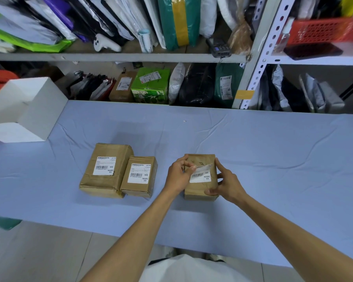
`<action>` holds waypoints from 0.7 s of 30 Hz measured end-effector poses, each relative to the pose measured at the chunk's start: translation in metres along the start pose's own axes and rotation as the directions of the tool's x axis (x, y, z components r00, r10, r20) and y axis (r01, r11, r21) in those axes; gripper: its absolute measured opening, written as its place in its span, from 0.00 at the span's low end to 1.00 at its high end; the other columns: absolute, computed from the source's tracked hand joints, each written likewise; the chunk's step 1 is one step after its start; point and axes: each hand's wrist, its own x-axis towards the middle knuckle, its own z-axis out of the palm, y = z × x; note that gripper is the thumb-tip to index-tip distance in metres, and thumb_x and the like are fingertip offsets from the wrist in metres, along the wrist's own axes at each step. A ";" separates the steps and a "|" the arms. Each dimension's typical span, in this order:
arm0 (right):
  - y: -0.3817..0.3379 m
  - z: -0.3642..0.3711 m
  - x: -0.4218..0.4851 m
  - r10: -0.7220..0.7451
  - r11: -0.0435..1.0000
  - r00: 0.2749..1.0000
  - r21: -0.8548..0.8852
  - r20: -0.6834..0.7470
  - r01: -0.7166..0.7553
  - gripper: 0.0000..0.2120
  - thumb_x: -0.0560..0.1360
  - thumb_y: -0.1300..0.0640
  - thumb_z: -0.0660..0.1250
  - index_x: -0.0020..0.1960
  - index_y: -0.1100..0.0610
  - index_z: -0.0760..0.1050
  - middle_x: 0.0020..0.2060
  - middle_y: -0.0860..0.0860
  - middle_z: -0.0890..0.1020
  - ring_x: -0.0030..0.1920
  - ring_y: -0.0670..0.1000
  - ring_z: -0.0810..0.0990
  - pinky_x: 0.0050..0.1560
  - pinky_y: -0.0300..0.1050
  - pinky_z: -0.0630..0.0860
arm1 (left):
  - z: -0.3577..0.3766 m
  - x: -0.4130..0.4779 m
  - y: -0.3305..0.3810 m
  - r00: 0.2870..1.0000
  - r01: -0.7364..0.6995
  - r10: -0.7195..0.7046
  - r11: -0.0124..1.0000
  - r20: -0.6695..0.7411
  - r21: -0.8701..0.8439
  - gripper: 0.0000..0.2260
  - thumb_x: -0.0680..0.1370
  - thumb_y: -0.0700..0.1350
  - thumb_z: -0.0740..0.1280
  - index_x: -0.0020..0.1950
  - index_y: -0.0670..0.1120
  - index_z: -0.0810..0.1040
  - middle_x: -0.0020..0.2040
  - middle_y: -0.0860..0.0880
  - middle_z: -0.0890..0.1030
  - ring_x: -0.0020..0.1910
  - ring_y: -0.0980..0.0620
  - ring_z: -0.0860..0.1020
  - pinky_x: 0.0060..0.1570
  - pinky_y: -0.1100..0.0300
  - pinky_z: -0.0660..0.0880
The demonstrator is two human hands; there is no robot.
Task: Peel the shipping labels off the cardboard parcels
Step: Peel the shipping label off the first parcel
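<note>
On the blue-covered table [273, 149], right of centre: small parcel [198, 191], brown cardboard, lying flat. Gripped along its right side by right hand [226, 184], fingers curled round the edge. Held label [202, 177] partly lifted: upper-left corner raised and pinched by left hand [177, 176], lower portion stuck down. Hands close together, one either side of the label.

Left of centre, touching each other: large parcel [104, 184] and middle parcel [140, 189], each with its label fully stuck on, not handled.

Risks, as judged:
- Tearing of the held label if pulled fast or steeply, leaving a strip behind.
- Lifting of the cardboard's top skin with the adhesive; bare patch above the label already looks scuffed.
- Sliding or tipping of the small parcel on the wrinkled cloth if the right hand's grip slackens.

Legible writing:
- Large parcel: "21/42", "MX", "MXRC 03", barcode.
- Middle parcel: "22/42", "MX", "MXRC 03", barcode.
- Held label: "MX", "MXRC 03", barcode; corner number unclear.
- Smaller print unreadable throughout.
</note>
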 end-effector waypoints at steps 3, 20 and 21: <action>0.000 0.000 0.000 0.000 1.000 1.000 0.001 0.001 0.000 0.55 0.63 0.65 0.79 0.78 0.48 0.48 0.55 0.52 0.76 0.45 0.49 0.79 0.30 0.31 0.75 | 0.000 0.000 0.001 1.000 0.005 -0.005 1.000 0.003 0.002 0.08 0.77 0.40 0.68 0.39 0.50 0.77 0.74 0.49 0.68 0.67 0.47 0.72 0.54 0.63 0.75; 0.001 0.000 0.002 0.002 1.000 1.000 -0.020 0.002 -0.002 0.55 0.63 0.64 0.79 0.78 0.48 0.48 0.56 0.52 0.76 0.44 0.48 0.79 0.30 0.30 0.75 | 0.001 0.002 -0.003 1.000 0.008 -0.008 1.000 0.016 -0.029 0.06 0.77 0.41 0.68 0.41 0.48 0.77 0.74 0.50 0.67 0.67 0.46 0.73 0.57 0.58 0.77; 0.001 0.000 0.002 0.004 1.000 1.000 -0.019 0.002 -0.004 0.55 0.63 0.64 0.79 0.78 0.48 0.48 0.56 0.52 0.76 0.44 0.48 0.79 0.30 0.30 0.75 | 0.001 0.003 -0.004 1.000 0.009 -0.008 1.000 0.017 -0.029 0.06 0.77 0.41 0.68 0.41 0.48 0.77 0.74 0.50 0.67 0.67 0.46 0.73 0.58 0.57 0.76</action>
